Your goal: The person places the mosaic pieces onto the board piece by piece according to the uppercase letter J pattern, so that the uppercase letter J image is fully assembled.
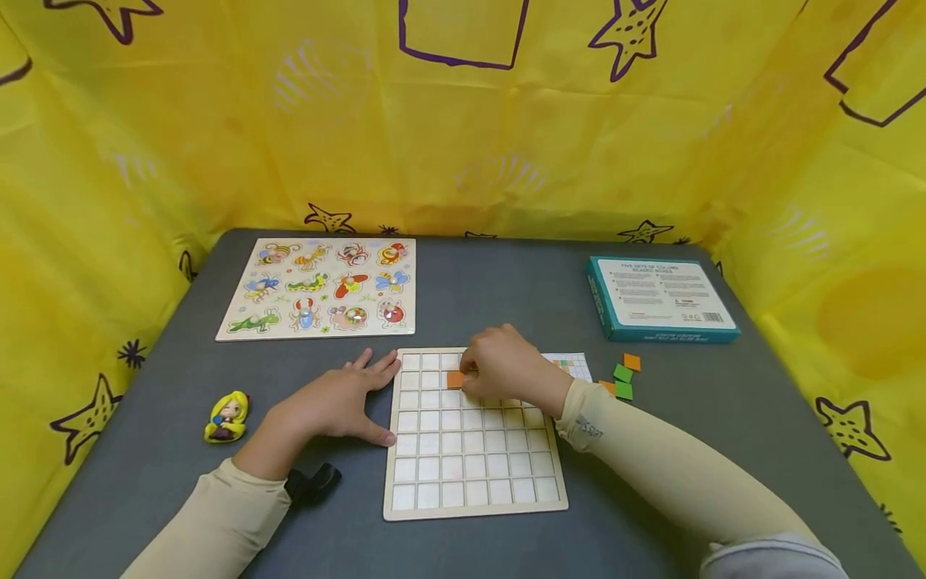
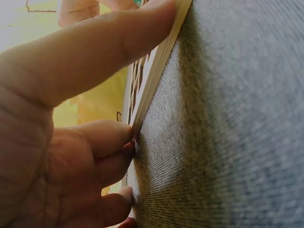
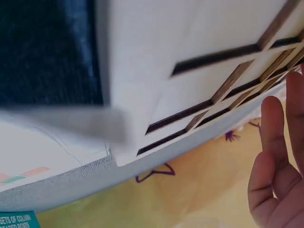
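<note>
A square wooden grid board (image 1: 473, 512) with pale cells lies in front of me. My left hand (image 1: 329, 406) steadies its left side, thumb and fingers spread along the edge. The left wrist view has that thumb and the fingertips against the board's side (image 2: 159, 66). Over the upper rows, my right hand (image 1: 506, 366) pinches a small orange square tile (image 1: 453, 379) at the second row from the top. In the right wrist view, the right hand (image 3: 285, 175) shows bent fingers above the grid (image 3: 190, 99); the tile is hidden there.
A printed pattern card (image 1: 576, 366) lies partly under the right forearm. Beside it are loose green tiles (image 1: 624, 392) and orange tiles (image 1: 632, 362). Farther back stand a teal box (image 1: 665, 299) and an insect puzzle board (image 1: 318, 293). A yellow-haired figurine (image 1: 227, 417) lies at left.
</note>
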Demonstrator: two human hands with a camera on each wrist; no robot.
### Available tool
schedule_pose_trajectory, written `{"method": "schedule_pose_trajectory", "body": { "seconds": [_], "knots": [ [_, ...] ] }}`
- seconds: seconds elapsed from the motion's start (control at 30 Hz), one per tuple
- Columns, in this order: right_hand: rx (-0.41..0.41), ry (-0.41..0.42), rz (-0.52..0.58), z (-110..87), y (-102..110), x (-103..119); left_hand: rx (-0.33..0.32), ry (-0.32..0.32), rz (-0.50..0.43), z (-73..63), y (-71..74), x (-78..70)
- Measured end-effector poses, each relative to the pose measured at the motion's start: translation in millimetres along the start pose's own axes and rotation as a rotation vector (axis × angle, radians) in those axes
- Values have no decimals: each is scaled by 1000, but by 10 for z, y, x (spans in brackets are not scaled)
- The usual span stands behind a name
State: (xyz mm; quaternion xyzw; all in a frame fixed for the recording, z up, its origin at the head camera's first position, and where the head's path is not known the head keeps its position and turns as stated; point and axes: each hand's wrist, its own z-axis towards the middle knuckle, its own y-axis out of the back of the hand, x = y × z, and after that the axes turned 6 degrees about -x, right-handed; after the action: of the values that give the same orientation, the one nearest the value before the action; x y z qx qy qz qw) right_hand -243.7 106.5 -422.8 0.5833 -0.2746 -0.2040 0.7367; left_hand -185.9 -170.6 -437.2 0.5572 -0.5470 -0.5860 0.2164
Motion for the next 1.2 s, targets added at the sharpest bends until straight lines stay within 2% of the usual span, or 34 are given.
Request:
{"method": "schedule_pose_trajectory", "body": {
  "seconds": [0.2, 0.33, 0.5, 0.63, 0.8, 1.03, 1.1, 1.2],
  "knots": [
    [-31, 53, -9, 69, 15, 51, 4, 16, -6, -36, 30, -2],
    [-20, 67, -30, 95, 24, 83, 4, 21, -11, -54, 42, -7],
    [21, 42, -32, 93, 52, 107, -2, 27, -13, -62, 38, 10],
    [39, -25, -1, -15, 172, 31, 1, 20, -19, -73, 8, 36],
    [16, -187, 28, -414, 469, -359, -3, 25, -12, -80, -10, 46],
    [94, -535, 121, -1401, 814, -1180, 11, -9, -41, -4, 0, -47],
    [97, -578, 162, -1612, 844, -1382, 9, -10, -37, 2, 12, -54],
    [102, -591, 221, -1799, 821, -1601, 7, 10, -28, -15, 32, -38]
  ]
}}
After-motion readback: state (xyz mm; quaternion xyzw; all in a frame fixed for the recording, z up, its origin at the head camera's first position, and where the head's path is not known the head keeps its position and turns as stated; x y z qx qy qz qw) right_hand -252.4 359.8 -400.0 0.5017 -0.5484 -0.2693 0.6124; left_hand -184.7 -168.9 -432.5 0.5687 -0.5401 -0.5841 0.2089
